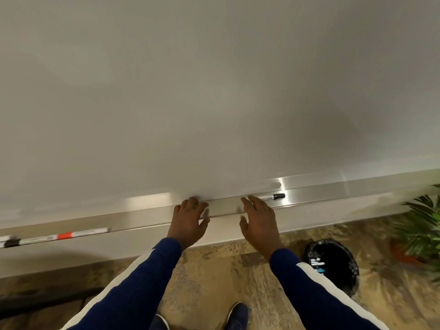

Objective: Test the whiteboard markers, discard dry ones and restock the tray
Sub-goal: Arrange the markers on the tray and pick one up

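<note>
A blank whiteboard (214,91) fills the upper view, with a long metal tray (309,196) along its bottom edge. A black-capped marker (273,196) lies in the tray just right of my right hand (258,219), whose fingers are spread and relaxed over the tray. My left hand (189,219) rests at the tray's front edge, fingers loosely bent, holding nothing. Far left in the tray lie a red-capped marker (83,234) and a black-capped marker (26,241).
A bin with a black liner (333,263) stands on the floor at the lower right, with something white and blue inside. A potted plant (421,229) is at the right edge. A dark bar (35,301) sits low at the left.
</note>
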A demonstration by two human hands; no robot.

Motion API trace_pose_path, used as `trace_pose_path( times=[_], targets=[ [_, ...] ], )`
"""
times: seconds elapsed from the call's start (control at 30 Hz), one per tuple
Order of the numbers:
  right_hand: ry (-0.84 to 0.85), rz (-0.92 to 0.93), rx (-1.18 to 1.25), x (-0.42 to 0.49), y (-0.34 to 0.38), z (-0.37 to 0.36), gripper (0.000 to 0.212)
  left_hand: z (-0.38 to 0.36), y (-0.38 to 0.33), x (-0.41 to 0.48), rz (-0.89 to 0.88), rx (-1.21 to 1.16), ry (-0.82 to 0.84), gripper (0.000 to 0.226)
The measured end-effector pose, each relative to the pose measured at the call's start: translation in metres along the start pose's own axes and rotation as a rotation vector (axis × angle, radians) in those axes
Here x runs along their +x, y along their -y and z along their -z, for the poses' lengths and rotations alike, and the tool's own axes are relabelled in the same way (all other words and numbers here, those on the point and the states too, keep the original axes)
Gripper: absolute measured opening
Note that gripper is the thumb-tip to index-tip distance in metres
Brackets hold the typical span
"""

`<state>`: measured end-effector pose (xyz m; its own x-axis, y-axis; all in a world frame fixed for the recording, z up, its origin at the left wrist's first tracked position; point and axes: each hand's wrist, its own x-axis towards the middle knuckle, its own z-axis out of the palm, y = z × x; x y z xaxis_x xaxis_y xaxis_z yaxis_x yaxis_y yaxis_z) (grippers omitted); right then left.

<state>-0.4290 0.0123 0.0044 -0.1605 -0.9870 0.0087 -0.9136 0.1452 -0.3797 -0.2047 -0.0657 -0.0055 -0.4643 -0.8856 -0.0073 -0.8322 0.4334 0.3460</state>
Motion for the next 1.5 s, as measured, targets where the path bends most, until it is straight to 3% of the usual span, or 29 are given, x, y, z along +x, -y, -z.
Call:
trace_pose_path(
  times=[0.13, 0.3, 0.5, 0.57, 0.63, 0.8, 0.9, 1.0, 1.17, 1.3, 1.5],
  targets=[
    [-0.054, 0.03, -0.097, 0.021, -0.032, 0.012, 0.045, -0.005, -0.018, 0.006, -0.009, 0.024, 0.07, 0.044],
    [0.114, 0.121, -0.322, 0.041, -0.044, 0.033, 0.036, -0.004, -0.023, 0.002, -0.017, 0.029, 0.063, 0.043],
    [0.105, 0.259, -0.392, 0.046, -0.041, 0.034, 0.024, 0.006, -0.012, -0.005, -0.025, 0.009, 0.055, 0.039],
    [0.019, 0.257, -0.264, 0.046, -0.034, 0.032, 0.018, 0.013, -0.012, -0.006, -0.037, -0.019, 0.061, 0.039],
    [-0.092, 0.176, 0.019, 0.042, -0.014, 0.041, 0.01, 0.026, -0.018, -0.004, -0.04, -0.077, 0.056, 0.043],
    [-0.164, -0.345, 1.193, 0.029, 0.05, 0.093, 0.012, 0.077, -0.055, -0.004, -0.096, -0.283, 0.024, 0.046],
    [-0.161, -0.417, 1.628, 0.017, 0.077, 0.119, 0.011, 0.111, -0.079, -0.012, -0.171, -0.361, -0.033, 0.03],
    [-0.172, -0.407, 1.71, 0.011, 0.101, 0.138, 0.012, 0.141, -0.093, -0.015, -0.176, -0.342, -0.101, 0.025],
    [-0.16, -0.324, 1.483, 0.008, 0.142, 0.172, 0.028, 0.185, -0.108, -0.017, -0.268, -0.227, -0.212, 0.039],
    [-0.2, -0.253, 1.473, 0.011, 0.174, 0.201, 0.036, 0.215, -0.122, -0.02, -0.28, -0.349, -0.25, 0.05],
    [-0.392, -0.095, 1.539, 0.021, 0.198, 0.244, 0.033, 0.259, -0.142, -0.02, -0.3, -0.538, -0.327, 0.055]
  ],
)
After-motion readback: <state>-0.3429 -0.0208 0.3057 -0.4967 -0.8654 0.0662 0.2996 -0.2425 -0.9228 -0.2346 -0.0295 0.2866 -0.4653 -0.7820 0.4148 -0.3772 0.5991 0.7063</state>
